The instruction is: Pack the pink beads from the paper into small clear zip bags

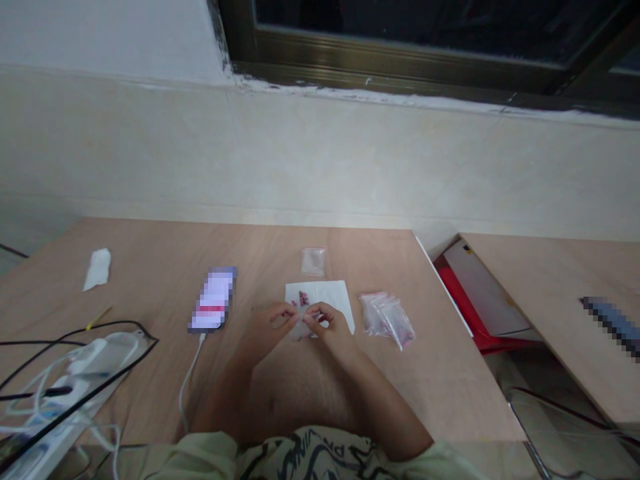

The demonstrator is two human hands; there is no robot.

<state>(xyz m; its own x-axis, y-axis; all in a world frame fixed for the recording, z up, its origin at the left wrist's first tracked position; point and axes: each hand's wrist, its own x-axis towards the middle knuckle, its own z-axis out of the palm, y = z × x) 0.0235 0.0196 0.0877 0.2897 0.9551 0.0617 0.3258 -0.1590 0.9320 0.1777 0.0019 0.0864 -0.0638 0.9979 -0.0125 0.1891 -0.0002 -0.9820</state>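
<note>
My left hand [269, 331] and my right hand [327, 327] meet above a white paper sheet [333, 297], their fingertips pinching a small pale item [301, 320] that is partly hidden and too small to name. Several small pink-purple beads [303, 299] lie on the paper just beyond my fingers. To the right of my right hand is a pile of small clear zip bags [386, 321] with pinkish contents. A single clear bag [313, 262] lies farther forward on the wooden table [150, 257].
A phone [213, 300] with a blurred screen lies left of my hands, a white cable [190, 380] trailing from it. A power strip [75, 390] with tangled cords sits at the near left, and a white tissue [97, 269] at the far left. The wall stands behind the table.
</note>
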